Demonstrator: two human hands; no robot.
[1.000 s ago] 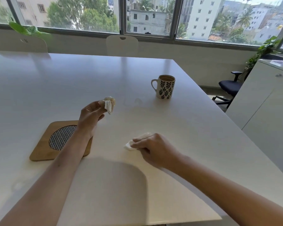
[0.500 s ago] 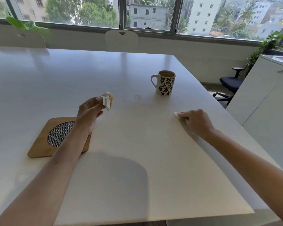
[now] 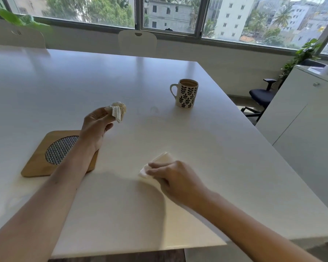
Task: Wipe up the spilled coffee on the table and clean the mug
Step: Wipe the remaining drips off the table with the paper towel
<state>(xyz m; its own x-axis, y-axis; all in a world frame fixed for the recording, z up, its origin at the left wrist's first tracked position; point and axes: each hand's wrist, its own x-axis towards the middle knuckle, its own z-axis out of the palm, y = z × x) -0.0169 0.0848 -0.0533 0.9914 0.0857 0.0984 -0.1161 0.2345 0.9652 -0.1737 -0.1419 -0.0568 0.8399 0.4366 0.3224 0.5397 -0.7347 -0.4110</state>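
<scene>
On near table, right hand (image 3: 175, 179) with folded white tissue (image 3: 155, 165) is drawn back leftward from mug side; crumpled stained tissue (image 3: 117, 110) pinched in raised left hand (image 3: 96, 123), unchanged.

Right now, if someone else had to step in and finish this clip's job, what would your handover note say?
Left hand: raised above the table, pinching a crumpled, stained tissue.
Right hand: pressing a clean folded tissue flat on the white table, near the front edge.
Mug: upright toward the far right of the table, handle to the left, coffee inside, untouched.
Wooden trivet: under the left forearm.
Done: no obvious puddle shows; a faint ring mark remains left of the mug.
Left: wipe that mark, then clean the mug.
</scene>
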